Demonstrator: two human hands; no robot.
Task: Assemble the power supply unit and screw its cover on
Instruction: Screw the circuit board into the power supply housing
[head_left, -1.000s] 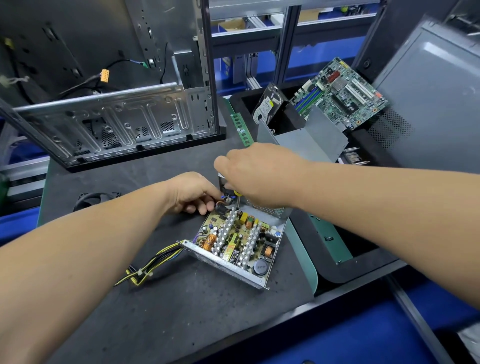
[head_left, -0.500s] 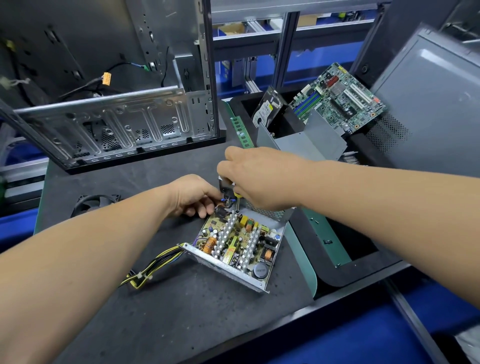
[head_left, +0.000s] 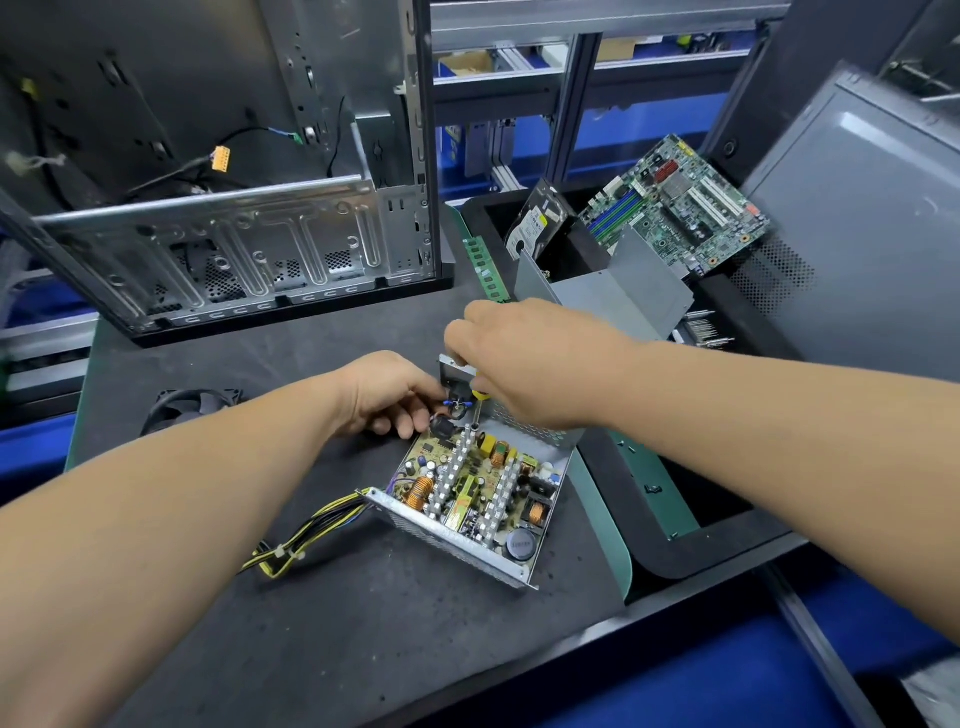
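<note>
The left hand (head_left: 387, 392) grips the far corner of the open supply (head_left: 475, 486), mid-bench (head_left: 322, 623). Just right, the right hand (head_left: 524, 358) pinches a screwdriver (head_left: 478, 402), shaft upright, tip directly above the board's far edge.

No text, brand or number can be read. The white label on the hard drive (head_left: 534, 224), just left of the motherboard (head_left: 675, 208), carries print too small to make out, and the marking on the large capacitor (head_left: 521, 544) is blurred.
</note>
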